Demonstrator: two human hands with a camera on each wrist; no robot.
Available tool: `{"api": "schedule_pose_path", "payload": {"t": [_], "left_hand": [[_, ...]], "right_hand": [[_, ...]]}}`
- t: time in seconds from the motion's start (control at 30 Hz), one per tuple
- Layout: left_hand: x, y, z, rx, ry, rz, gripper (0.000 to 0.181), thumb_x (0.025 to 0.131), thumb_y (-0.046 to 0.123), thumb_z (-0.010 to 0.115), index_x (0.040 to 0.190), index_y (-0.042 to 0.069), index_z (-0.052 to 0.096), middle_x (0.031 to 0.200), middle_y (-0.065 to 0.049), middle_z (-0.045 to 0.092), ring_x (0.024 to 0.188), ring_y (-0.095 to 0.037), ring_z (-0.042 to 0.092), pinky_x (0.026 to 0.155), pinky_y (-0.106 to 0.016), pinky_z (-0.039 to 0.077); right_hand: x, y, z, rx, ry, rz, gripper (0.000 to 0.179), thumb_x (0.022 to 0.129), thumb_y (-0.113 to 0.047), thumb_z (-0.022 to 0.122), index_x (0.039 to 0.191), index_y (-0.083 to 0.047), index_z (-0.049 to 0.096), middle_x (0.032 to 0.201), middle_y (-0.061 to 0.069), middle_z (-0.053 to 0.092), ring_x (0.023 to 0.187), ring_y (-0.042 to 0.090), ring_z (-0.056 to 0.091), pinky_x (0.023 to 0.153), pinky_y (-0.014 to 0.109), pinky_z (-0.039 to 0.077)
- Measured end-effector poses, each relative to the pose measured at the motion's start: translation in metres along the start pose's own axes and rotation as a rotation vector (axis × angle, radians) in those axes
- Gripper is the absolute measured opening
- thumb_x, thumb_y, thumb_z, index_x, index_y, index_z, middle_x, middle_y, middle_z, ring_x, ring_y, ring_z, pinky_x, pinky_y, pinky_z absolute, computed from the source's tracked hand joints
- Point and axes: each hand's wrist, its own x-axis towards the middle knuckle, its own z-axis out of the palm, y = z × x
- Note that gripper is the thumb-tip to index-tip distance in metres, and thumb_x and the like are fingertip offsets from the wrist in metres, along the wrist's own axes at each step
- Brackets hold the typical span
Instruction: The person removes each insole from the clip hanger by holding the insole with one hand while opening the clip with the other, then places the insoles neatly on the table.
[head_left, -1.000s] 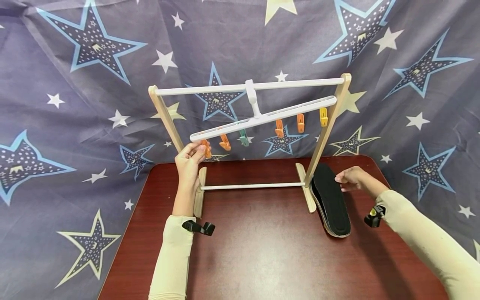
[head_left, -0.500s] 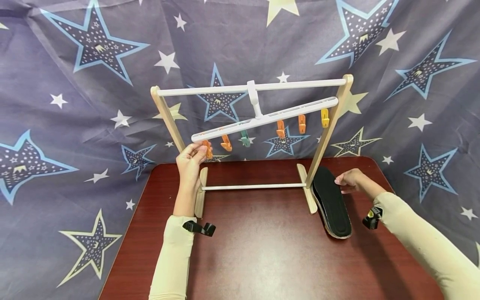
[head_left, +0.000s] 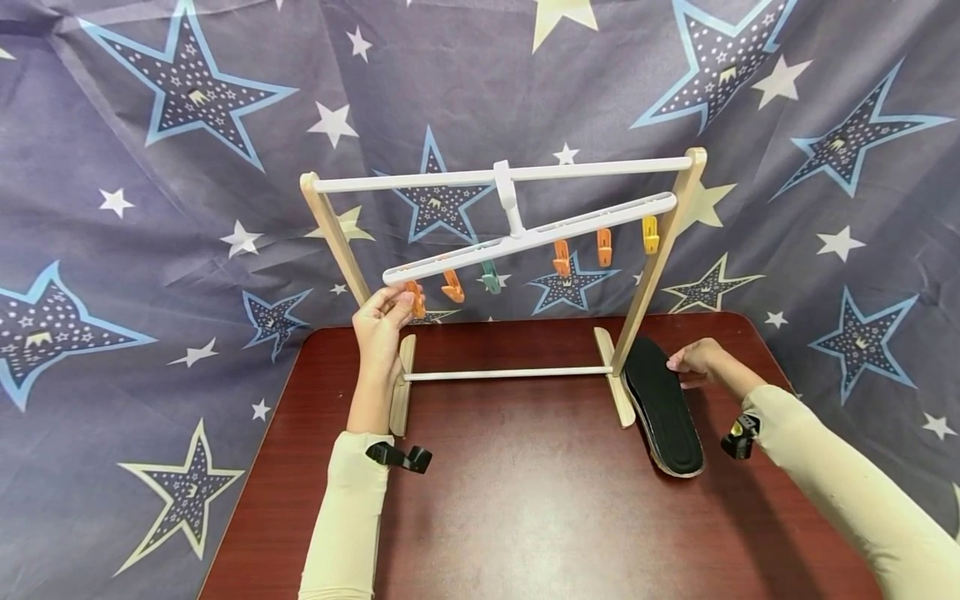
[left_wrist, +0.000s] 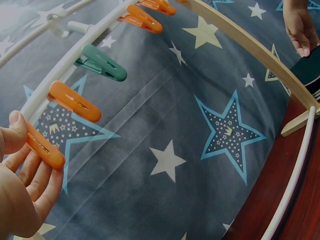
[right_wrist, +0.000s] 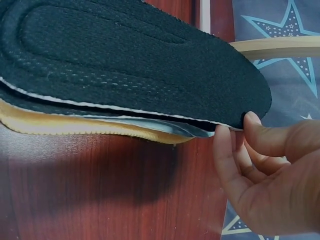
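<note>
My left hand [head_left: 381, 321] pinches an orange clothes clip [left_wrist: 46, 150] at the low left end of a white clip hanger [head_left: 517, 240], which hangs tilted from the rack's top bar. In the left wrist view the thumb presses one side of the clip and the fingers lie behind it. My right hand [head_left: 699, 362] pinches the toe-end edge of a black insole [right_wrist: 125, 55], thumb on top and fingers underneath. That insole lies over another one with a yellowish underside [right_wrist: 90, 127], and a narrow gap shows between the layers.
A wooden rack [head_left: 647, 283] with white bars stands on the reddish-brown table [head_left: 517, 500]. Along the hanger are more clips: orange ones [head_left: 561, 258], a green clip [head_left: 490, 277] and a yellow clip [head_left: 650, 235]. A star-patterned cloth [head_left: 225, 333] hangs behind.
My right hand has shifted slightly left and down, and the insole's toe end has lowered a little with it. The left hand keeps its pinch on the clip.
</note>
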Motion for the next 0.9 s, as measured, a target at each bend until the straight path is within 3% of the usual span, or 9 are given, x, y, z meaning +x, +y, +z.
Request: {"api": "schedule_pose_path", "payload": {"t": [0.4, 0.63, 0.9], "left_hand": [[0.0003, -0.0018, -0.0015, 0.011, 0.001, -0.003, 0.012, 0.093, -0.004, 0.069, 0.088, 0.007, 0.070, 0.083, 0.001, 0.079, 0.075, -0.011, 0.076, 0.066, -0.020, 0.061], [-0.0003, -0.0034, -0.0009, 0.016, 0.010, -0.009, 0.014, 0.093, -0.005, 0.069, 0.087, 0.008, 0.070, 0.082, 0.002, 0.079, 0.074, -0.010, 0.076, 0.064, -0.019, 0.060], [0.0003, -0.0033, 0.0010, 0.015, 0.009, -0.018, 0.013, 0.094, -0.004, 0.068, 0.088, 0.007, 0.070, 0.083, 0.001, 0.079, 0.075, -0.011, 0.076, 0.066, -0.020, 0.062]], "right_hand": [[0.0050, 0.0024, 0.0040, -0.037, 0.015, 0.012, 0.015, 0.097, 0.003, 0.063, 0.106, 0.014, 0.065, 0.073, -0.005, 0.067, 0.073, 0.011, 0.065, 0.080, 0.042, 0.064], [0.0094, 0.0052, 0.0035, -0.019, 0.006, 0.013, 0.014, 0.090, -0.003, 0.075, 0.096, 0.009, 0.071, 0.074, -0.001, 0.068, 0.072, 0.013, 0.067, 0.076, 0.039, 0.064], [0.0068, 0.0054, 0.0062, -0.046, 0.023, 0.031, 0.015, 0.096, 0.002, 0.064, 0.106, 0.013, 0.067, 0.073, -0.003, 0.068, 0.073, 0.013, 0.065, 0.080, 0.042, 0.064]]}}
